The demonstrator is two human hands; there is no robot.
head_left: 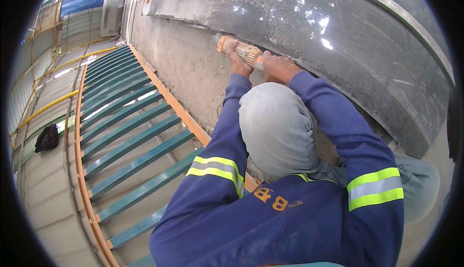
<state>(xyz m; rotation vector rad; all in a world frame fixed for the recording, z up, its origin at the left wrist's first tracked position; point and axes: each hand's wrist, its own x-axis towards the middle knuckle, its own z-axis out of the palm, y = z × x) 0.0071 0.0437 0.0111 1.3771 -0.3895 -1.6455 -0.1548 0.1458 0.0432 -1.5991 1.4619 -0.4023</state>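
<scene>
Nearest is the person's dark blue jacket (309,233), with yellow and grey bands on both sleeves. From it the two arms go forward, one on each side of a bent knee (275,126) in pale jeans, which stands up between them. The left arm passes along the left side of the knee, almost straight, and its wrist points up and a little to the right. The right arm is bent; the upper part rises along the right side, then the forearm slants inward to the left, over the far side of the knee.

Farther, both hands meet on one power tool (248,52), orange and grey. The left hand (238,60) is closed around its front part, with the fingers curled over the body. The right hand (279,67) is closed around the rear end, just beside the left one. The tool lies slanted, its front end toward the upper left, at the lower edge of a dark shiny panel (309,35) and near a rough grey surface (169,49). I cannot tell if the tip touches the panel.

To the left runs a railing (137,122) with teal bars and orange sides. Beyond it are a black bag (47,138) and yellow pipes (53,103).
</scene>
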